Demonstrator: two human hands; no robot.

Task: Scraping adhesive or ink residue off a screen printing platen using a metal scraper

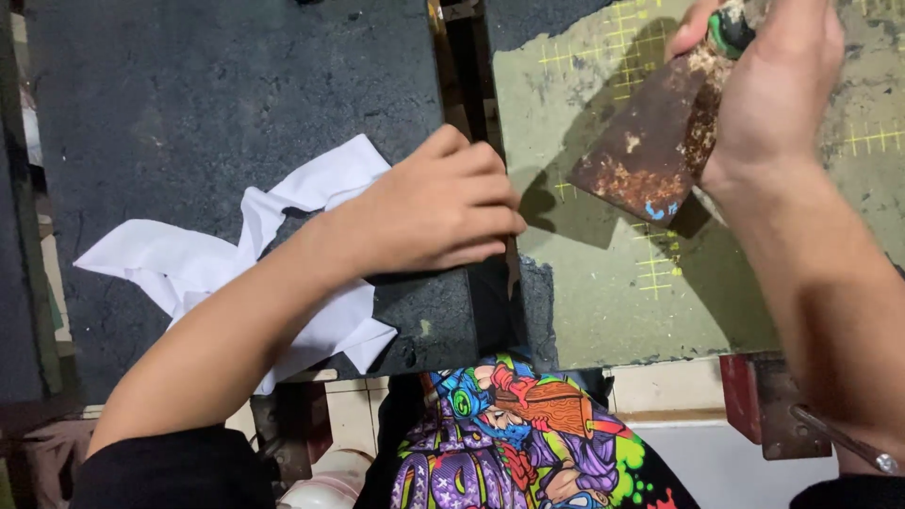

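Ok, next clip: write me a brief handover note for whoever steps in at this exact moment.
Left hand: pressed on the right edge of the dark board, beside the crumpled white cloth.
Right hand: gripping a rusty scraper, blade angled down over the green gridded board.
Done: most of the green board looks bare.
Left: dark residue along its left and top edges.
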